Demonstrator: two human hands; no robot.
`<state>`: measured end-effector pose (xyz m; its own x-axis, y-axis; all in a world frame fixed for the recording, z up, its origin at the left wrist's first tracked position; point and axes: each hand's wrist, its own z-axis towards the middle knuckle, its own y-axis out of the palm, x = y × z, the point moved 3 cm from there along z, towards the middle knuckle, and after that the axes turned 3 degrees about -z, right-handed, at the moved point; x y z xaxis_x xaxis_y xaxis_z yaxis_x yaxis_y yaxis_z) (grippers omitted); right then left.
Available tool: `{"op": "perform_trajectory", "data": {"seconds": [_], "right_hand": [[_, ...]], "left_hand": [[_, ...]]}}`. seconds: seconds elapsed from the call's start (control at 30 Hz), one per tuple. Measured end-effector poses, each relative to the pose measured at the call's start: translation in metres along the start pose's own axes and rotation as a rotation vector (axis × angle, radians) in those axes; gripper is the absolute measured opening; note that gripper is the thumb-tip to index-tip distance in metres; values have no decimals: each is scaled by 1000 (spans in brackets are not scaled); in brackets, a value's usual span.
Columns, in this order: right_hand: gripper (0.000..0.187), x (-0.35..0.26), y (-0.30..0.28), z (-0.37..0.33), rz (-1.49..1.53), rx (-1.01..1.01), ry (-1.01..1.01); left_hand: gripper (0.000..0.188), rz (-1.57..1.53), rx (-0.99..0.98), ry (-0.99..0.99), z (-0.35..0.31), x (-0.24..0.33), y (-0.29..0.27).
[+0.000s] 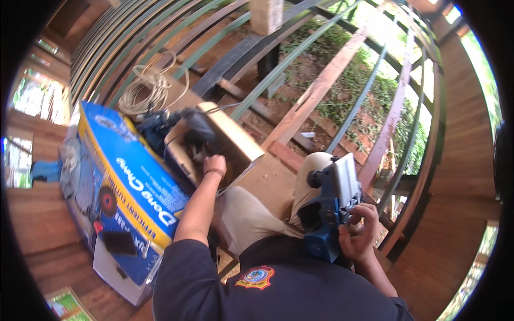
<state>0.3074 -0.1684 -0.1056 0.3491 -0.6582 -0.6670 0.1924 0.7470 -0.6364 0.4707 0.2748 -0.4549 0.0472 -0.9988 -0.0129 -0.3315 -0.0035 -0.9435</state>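
Observation:
A blue electric planer [331, 206] rests against my right thigh with its flat metal sole turned up and a black knob at its far end. My right hand [361, 230] is closed on its right side, thumb and fingers at the edge of the sole. My left hand [215, 165] reaches into an open cardboard box [233, 131], fingers curled inward. What those fingers hold, if anything, is hidden. Beside that hand, dark items and a clear plastic bag [198, 124] lie in the box, too shadowed to name.
A large blue and yellow carton [136, 176] stands left of the open box. Behind them lies a coil of pale cord [147, 93] on a board. Spaced beams [321, 80] stretch ahead, with soil and plants below the gaps. Wooden plank walls [463, 171] rise at the sides.

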Motion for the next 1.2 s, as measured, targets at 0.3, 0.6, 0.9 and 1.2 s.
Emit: {"op": "perform_trajectory", "data": {"seconds": [0.3, 0.6, 0.9, 1.2], "right_hand": [[54, -3, -3, -7, -33, 14, -49], [45, -13, 7, -6, 22, 125, -386], [47, -28, -2, -5, 23, 72, -517], [24, -19, -1, -6, 62, 196, -226]], "left_hand": [[19, -1103, 320, -124, -96, 39, -124], [17, -1223, 331, 660, -239, 175, -305], [16, -989, 113, 912, -267, 220, -329], [60, -1128, 535, 620, -246, 214, -296]]}}
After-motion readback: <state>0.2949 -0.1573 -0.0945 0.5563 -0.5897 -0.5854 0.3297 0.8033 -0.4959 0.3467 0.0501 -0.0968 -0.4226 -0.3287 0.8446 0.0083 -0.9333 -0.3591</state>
